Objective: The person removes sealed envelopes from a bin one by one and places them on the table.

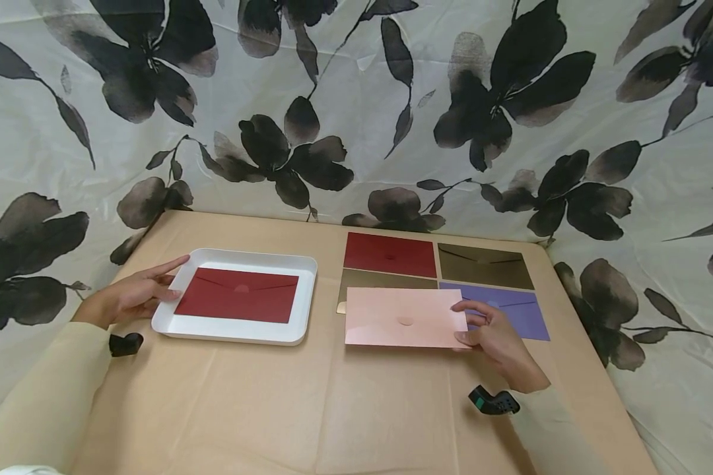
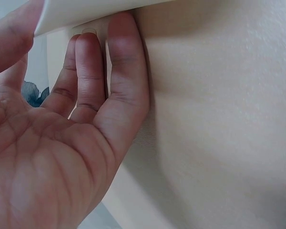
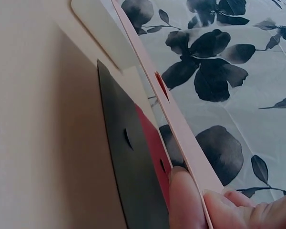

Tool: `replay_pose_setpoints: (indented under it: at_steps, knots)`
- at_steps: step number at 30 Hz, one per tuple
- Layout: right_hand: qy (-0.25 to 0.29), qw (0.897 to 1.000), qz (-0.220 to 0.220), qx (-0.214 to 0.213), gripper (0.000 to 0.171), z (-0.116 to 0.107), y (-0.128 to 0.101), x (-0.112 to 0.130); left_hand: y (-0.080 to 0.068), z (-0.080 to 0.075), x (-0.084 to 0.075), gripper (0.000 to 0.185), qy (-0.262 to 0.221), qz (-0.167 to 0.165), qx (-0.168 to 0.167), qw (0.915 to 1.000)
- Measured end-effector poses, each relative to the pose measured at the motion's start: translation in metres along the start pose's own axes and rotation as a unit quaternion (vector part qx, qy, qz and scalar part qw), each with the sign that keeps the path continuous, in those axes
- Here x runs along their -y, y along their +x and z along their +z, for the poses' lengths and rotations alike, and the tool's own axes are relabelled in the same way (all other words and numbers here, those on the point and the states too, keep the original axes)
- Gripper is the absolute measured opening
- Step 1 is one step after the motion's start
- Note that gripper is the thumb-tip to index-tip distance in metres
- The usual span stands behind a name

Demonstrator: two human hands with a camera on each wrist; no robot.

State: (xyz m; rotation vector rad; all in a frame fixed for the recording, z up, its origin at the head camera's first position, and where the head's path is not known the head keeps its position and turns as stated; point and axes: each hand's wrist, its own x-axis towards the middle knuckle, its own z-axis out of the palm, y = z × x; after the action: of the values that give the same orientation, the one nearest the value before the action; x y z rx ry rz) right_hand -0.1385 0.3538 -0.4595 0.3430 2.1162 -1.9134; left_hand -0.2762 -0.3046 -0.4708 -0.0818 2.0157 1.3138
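Observation:
My left hand (image 1: pixel 136 293) grips the left edge of a white tray (image 1: pixel 232 331), thumb over the rim and fingers underneath, as the left wrist view shows. Inside the tray lies a red envelope (image 1: pixel 237 303). Pinched at its right end by my right hand (image 1: pixel 499 340), a pink envelope (image 1: pixel 404 320) hangs above the table. In the right wrist view this pink envelope (image 3: pixel 181 133) appears edge-on, with thumb and fingers on either side. It partly covers an olive envelope (image 1: pixel 386 278) and a purple envelope (image 1: pixel 511 305).
Behind the pink envelope lie another red envelope (image 1: pixel 389 255) and a second olive envelope (image 1: pixel 484 265). Everything is on a tan table (image 1: pixel 261 409). A white cloth (image 1: pixel 368 132) with dark flowers surrounds its back and sides.

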Motion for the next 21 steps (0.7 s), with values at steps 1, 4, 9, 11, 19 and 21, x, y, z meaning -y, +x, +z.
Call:
replay_pose_setpoints:
  at_steps: [1,4,9,11,19,21]
  knots:
    - [0.002,1.000,0.001,-0.001,0.054,-0.003,-0.001,-0.001,0.000,0.000,0.000,0.095,0.000,0.000,0.000,1.0000]
    - [0.005,1.000,0.002,-0.002,0.053,-0.011,-0.005,-0.003,0.000,0.000,0.000,0.095,0.000,0.001,0.002,1.0000]
    - [0.008,1.000,0.002,0.002,0.051,-0.021,-0.011,-0.006,0.000,-0.001,0.001,0.096,-0.001,0.002,0.006,1.0000]
    - [0.007,1.000,0.004,0.003,0.051,-0.026,-0.013,-0.007,0.000,-0.001,0.001,0.096,0.000,0.001,0.005,1.0000]
    - [-0.013,1.000,0.016,-0.002,0.048,-0.046,-0.021,-0.016,-0.001,0.000,0.000,0.096,-0.001,0.000,0.001,1.0000]
    - [-0.019,1.000,0.019,-0.003,0.048,-0.052,-0.023,-0.020,-0.002,0.001,0.000,0.096,-0.002,0.000,-0.001,1.0000]
